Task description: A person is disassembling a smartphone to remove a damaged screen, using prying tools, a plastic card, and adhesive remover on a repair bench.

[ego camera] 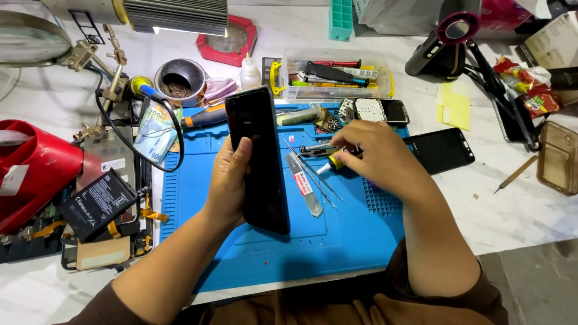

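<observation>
My left hand (pixel 227 180) grips a black smartphone (pixel 259 156), held upright on its long edge over the blue work mat (pixel 337 235). My right hand (pixel 376 156) rests on the mat to the right, fingers closed around a small glue tube (pixel 330 164) with a yellow collar and white nozzle pointing left. Just below the nozzle lie thin metal tweezers (pixel 313 174) and a flat metal pry tool (pixel 304 186). A second black phone (pixel 444 149) lies flat beyond my right hand, half on the mat.
A clear tool tray (pixel 337 78) and small circuit boards (pixel 367 109) sit behind the mat. At left are a phone battery (pixel 96 204), opened phone parts, banknotes (pixel 155 129), a metal cup (pixel 180 78) and a red object (pixel 30 174). A hair dryer (pixel 448 42) and amber case (pixel 557 157) lie right.
</observation>
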